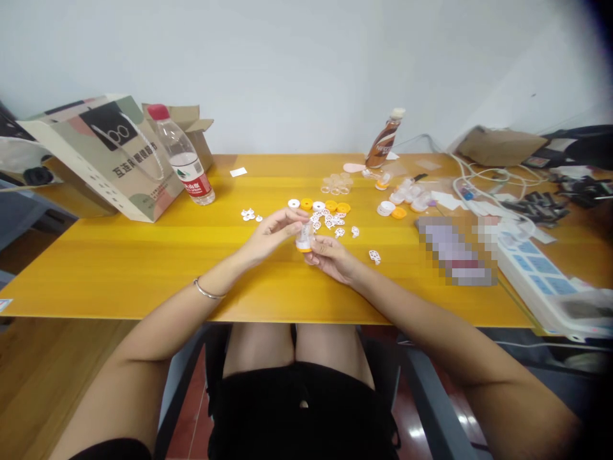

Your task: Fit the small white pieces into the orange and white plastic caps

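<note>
Between my two hands is a small clear container (305,237) with a white and orange base, held upright just above the table. My left hand (274,235) has its fingers closed at the container's top. From the right, my right hand (331,257) pinches the lower part near the orange rim. Just beyond my hands, white and orange round caps (318,206) stand in a row. White lattice pieces (329,221) are heaped close behind the container, with a few loose ones to the right. Small white parts (248,214) sit to the left.
Behind the caps stand clear cups (336,184). More finished-looking clear containers (410,193) lie to the right. A water bottle (186,163) and paper bag (112,156) stand left; a brown drink bottle (384,139) is at the back. A white storage case (541,275) and cables occupy the right.
</note>
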### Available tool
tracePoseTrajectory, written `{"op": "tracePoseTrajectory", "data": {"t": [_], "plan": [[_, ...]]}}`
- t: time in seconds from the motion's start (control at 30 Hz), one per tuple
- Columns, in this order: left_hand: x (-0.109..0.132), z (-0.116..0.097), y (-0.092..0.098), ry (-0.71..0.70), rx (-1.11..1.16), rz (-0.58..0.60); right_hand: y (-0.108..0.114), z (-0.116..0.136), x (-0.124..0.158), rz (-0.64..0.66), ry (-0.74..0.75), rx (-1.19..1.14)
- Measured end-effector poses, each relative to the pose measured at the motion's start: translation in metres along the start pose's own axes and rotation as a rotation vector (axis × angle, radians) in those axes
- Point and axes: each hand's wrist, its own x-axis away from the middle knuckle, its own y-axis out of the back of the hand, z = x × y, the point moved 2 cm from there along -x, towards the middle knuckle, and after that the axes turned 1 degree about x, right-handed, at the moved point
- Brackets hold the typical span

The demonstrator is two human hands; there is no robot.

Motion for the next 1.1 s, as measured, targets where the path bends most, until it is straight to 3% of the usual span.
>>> {"op": "tracePoseTrajectory", "data": {"t": [0.07, 0.23, 0.43, 0.6, 0.83, 0.93, 1.1], "plan": [[-0.001, -0.001, 0.004, 0.048, 0.033, 0.056, -0.001, 0.001, 0.001, 0.002, 0.005, 0.006], [-0.001, 0.001, 0.004, -0.028, -0.014, -0.106, -0.002, 0.004, 0.004, -0.038, 0.039, 0.053], [0.001, 0.002, -0.001, -0.174, -0.09, -0.117, 0.001, 0.003, 0.002, -0.066, 0.076, 0.11], [0.002, 0.007, 0.001, -0.147, -0.093, -0.109, 0.003, 0.0, 0.002, -0.081, 0.077, 0.145], [0.004, 0.007, 0.002, 0.087, 0.234, 0.176, -0.008, 0.001, 0.008, 0.105, -0.003, -0.02], [0.003, 0.006, 0.002, 0.098, 0.232, 0.248, -0.008, 0.003, 0.008, 0.082, 0.013, 0.02], [-0.003, -0.003, 0.01, -0.096, -0.199, 0.028, -0.003, 0.003, 0.004, -0.024, 0.102, 0.225]]}}
